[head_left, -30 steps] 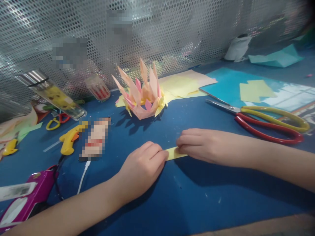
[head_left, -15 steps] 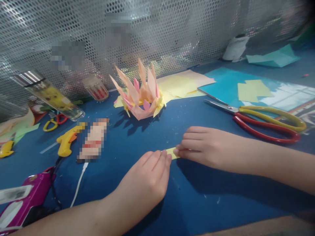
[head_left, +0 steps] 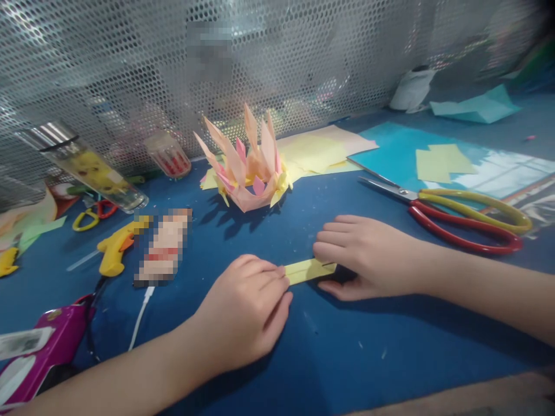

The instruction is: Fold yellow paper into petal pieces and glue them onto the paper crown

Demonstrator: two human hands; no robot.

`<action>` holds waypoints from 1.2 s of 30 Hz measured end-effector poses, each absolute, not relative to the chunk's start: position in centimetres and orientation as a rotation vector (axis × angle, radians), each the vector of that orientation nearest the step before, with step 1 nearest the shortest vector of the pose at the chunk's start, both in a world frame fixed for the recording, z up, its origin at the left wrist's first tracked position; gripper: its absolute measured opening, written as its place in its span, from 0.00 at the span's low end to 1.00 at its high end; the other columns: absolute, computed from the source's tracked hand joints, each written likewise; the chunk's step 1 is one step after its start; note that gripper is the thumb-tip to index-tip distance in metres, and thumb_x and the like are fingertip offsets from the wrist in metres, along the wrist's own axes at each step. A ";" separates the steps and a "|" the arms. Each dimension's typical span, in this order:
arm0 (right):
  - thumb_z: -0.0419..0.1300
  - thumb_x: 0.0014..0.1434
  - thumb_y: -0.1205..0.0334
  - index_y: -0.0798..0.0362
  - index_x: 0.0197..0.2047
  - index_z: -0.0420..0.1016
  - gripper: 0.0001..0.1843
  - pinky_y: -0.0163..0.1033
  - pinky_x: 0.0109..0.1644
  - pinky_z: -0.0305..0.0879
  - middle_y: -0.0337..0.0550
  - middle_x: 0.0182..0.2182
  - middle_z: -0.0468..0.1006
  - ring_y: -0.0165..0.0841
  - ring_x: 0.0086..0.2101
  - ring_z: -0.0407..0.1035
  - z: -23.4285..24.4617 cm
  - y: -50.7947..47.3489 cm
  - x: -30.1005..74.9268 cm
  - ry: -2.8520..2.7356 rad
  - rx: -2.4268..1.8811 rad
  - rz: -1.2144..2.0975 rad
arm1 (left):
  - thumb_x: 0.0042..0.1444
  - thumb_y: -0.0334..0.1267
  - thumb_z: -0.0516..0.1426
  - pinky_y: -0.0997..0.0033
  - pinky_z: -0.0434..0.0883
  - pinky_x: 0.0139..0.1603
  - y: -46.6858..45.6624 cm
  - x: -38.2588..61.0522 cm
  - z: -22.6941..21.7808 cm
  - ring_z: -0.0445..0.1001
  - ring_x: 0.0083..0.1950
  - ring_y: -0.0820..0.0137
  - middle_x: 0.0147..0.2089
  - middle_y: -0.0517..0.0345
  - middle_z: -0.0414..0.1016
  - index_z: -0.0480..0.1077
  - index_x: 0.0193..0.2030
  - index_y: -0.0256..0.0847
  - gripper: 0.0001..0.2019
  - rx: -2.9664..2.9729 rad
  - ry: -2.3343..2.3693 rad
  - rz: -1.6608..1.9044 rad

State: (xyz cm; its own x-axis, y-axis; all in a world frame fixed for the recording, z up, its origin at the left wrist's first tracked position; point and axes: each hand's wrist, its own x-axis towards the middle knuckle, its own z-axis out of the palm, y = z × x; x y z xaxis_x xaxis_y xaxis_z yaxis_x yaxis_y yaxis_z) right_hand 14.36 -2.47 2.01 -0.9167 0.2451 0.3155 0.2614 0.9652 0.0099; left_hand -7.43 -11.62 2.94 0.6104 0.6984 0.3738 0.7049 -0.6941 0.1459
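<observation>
A small folded strip of yellow paper (head_left: 309,270) lies on the blue table between my hands, with a crease running along its length. The fingers of my left hand (head_left: 249,306) are closed over its left end. At the other end, my right hand (head_left: 366,254) has its thumb parted from its curled fingers, and the strip's right end shows in that gap. Behind the hands stands a peach, pink and yellow paper crown-like flower (head_left: 251,190) with tall pointed petals.
Large scissors (head_left: 466,219) with red and yellow handles lie at right, near a blue sheet (head_left: 390,144) bearing yellow paper pieces. At left are a yellow glue gun (head_left: 113,254), a pixelated object (head_left: 163,248) with a white cable, a bottle (head_left: 93,167) and a purple box (head_left: 56,344).
My right thumb has moved away from the fingers, uncovering more of the yellow strip. My left hand has shifted slightly left and keeps its end of the strip.
</observation>
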 end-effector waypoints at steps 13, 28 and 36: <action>0.46 0.68 0.63 0.55 0.31 0.69 0.16 0.34 0.31 0.56 0.40 0.25 0.69 0.29 0.26 0.61 1.8 -2.5 13.9 -2.705 -0.483 0.311 | 0.53 0.35 0.61 0.76 0.64 0.35 -10.2 -7.7 2.9 0.67 0.32 0.76 0.31 0.67 0.68 0.64 0.36 0.41 0.08 -2.841 -2.328 -1.281; 0.63 0.55 0.52 0.54 0.35 0.79 0.13 0.33 0.32 0.65 0.39 0.27 0.77 0.27 0.27 0.68 2.8 -4.1 13.0 -2.168 -0.789 1.626 | 0.48 0.31 0.66 0.80 0.72 0.38 -10.1 -6.9 2.4 0.73 0.34 0.78 0.32 0.65 0.75 0.65 0.37 0.40 0.14 -2.529 -2.562 -2.493; 0.70 0.48 0.62 0.58 0.33 0.76 0.11 0.29 0.30 0.69 0.36 0.23 0.78 0.23 0.23 0.70 2.6 -4.2 12.6 -1.642 -0.747 2.036 | 0.47 0.30 0.67 0.78 0.73 0.39 -10.5 -6.7 2.1 0.75 0.35 0.76 0.32 0.63 0.76 0.67 0.37 0.40 0.14 -2.488 -2.558 -2.672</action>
